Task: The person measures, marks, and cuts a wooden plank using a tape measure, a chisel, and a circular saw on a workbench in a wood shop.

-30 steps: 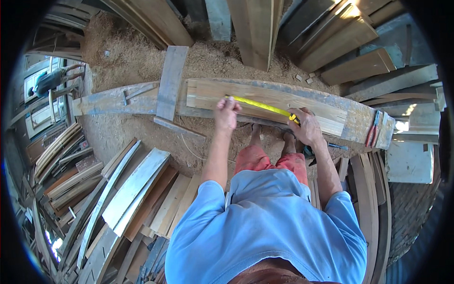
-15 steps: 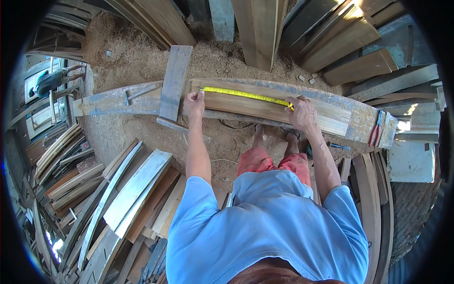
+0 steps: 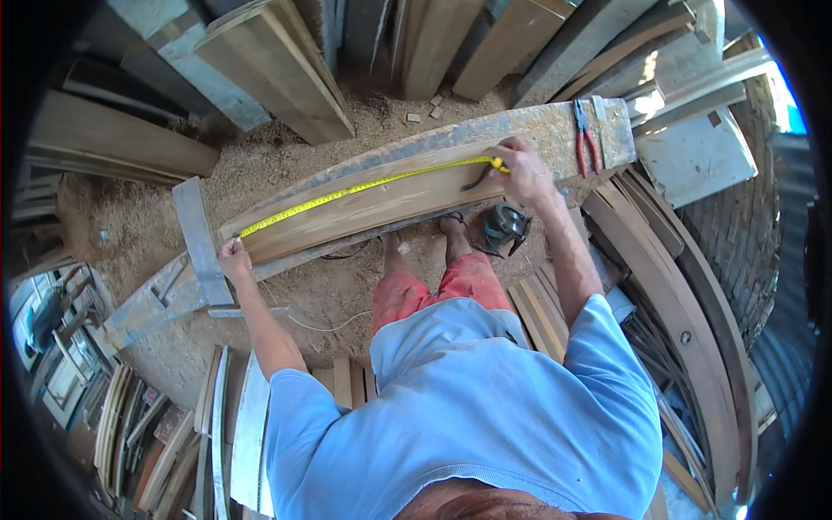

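A yellow tape measure (image 3: 373, 183) is stretched out along a light-brown wooden board (image 3: 364, 212), which lies on a long, worn bench plank (image 3: 555, 130). At the board's left end, my left hand (image 3: 234, 258) pinches the end of the blade against the wood. My right hand (image 3: 523, 169) is closed round the tape's case near the other end of the board. My fingers cover most of the case, and a dark strap hangs beside it.
Red-handled pliers (image 3: 586, 143) lie on the bench's right end. A grey plank (image 3: 199, 238) crosses its left part, near a hammer-like tool (image 3: 165, 286). A dark power tool (image 3: 504, 227) sits by my feet. Stacked boards (image 3: 273, 69) stand beyond; another person (image 3: 43, 316) is far left.
My view has swung to the right. My right hand has drawn the case farther right along the board, so more yellow blade shows. My left hand stays at the board's left end.
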A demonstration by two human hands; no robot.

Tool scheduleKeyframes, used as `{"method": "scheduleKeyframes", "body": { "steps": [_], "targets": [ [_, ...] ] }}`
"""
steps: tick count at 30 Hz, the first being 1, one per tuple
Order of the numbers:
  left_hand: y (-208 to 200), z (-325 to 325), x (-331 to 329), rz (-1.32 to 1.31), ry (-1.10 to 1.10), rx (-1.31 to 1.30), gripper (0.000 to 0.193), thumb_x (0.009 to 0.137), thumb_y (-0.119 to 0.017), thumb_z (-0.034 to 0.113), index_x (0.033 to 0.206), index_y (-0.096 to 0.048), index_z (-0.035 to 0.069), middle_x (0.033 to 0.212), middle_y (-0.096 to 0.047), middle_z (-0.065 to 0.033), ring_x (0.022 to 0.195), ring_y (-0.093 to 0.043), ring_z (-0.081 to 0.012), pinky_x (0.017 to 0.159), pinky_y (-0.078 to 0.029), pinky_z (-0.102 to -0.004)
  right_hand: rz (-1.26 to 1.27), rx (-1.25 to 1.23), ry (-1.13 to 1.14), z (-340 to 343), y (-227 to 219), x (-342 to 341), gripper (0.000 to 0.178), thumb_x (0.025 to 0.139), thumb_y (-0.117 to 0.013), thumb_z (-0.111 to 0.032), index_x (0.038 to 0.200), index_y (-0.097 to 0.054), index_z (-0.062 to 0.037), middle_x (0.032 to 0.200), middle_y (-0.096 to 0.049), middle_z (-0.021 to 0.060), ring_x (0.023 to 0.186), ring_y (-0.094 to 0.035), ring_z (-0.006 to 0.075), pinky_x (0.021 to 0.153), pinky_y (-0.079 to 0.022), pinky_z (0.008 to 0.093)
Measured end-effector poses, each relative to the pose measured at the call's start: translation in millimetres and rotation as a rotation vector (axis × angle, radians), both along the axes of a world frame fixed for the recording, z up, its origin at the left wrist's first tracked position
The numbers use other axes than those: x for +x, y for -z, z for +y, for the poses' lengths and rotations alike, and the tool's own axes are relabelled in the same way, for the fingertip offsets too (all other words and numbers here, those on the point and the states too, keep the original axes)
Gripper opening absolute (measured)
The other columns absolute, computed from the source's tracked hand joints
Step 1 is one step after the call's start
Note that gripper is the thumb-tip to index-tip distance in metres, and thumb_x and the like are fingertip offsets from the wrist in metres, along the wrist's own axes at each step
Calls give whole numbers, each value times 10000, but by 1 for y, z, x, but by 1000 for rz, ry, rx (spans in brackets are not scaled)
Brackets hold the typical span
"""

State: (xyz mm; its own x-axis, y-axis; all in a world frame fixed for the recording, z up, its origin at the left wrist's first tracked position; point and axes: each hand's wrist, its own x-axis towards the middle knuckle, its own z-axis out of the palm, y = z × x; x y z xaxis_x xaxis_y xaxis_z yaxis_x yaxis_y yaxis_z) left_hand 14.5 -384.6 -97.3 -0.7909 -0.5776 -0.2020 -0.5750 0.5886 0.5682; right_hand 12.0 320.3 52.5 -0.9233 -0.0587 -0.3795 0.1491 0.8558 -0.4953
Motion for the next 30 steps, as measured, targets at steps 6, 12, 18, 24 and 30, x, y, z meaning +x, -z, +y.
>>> {"method": "scheduleKeyframes", "body": {
  "steps": [6,12,18,24,30],
  "targets": [
    [-18,4,-9,-29,-35,2,150,961,-744,123,1001,-743,-21,919,-750,-83,822,-669,-151,788,-545,-317,49,28,27,63,18,8,459,820,-728,-67,1275,-721,-125,1306,-619,170,1255,-564,375,1090,-463,446],
    [-19,3,-14,-80,-53,-53,125,951,-748,106,985,-741,-14,912,-749,-86,821,-665,-160,797,-541,-329,51,84,13,67,25,7,399,868,-728,-140,1263,-735,-196,1342,-608,144,1282,-556,357,1089,-490,457],
    [-18,-6,-12,-82,-96,-31,111,946,-752,100,981,-741,-5,907,-749,-80,822,-661,-160,798,-537,-337,52,88,-9,70,29,6,385,879,-736,-162,1261,-741,-211,1359,-597,145,1298,-549,358,1082,-499,461],
    [-18,1,-13,-67,-63,-65,118,950,-750,106,988,-738,-5,894,-745,-75,807,-655,-156,774,-537,-335,45,103,-13,69,28,4,395,875,-743,-160,1266,-742,-219,1359,-596,142,1299,-548,353,1070,-510,457],
    [-11,-4,-10,-28,-65,-20,122,947,-753,102,994,-739,-10,885,-742,-72,791,-651,-149,750,-538,-328,30,75,26,62,21,2,432,833,-750,-91,1261,-729,-144,1340,-605,167,1283,-545,371,1109,-459,452]
  ]
}}
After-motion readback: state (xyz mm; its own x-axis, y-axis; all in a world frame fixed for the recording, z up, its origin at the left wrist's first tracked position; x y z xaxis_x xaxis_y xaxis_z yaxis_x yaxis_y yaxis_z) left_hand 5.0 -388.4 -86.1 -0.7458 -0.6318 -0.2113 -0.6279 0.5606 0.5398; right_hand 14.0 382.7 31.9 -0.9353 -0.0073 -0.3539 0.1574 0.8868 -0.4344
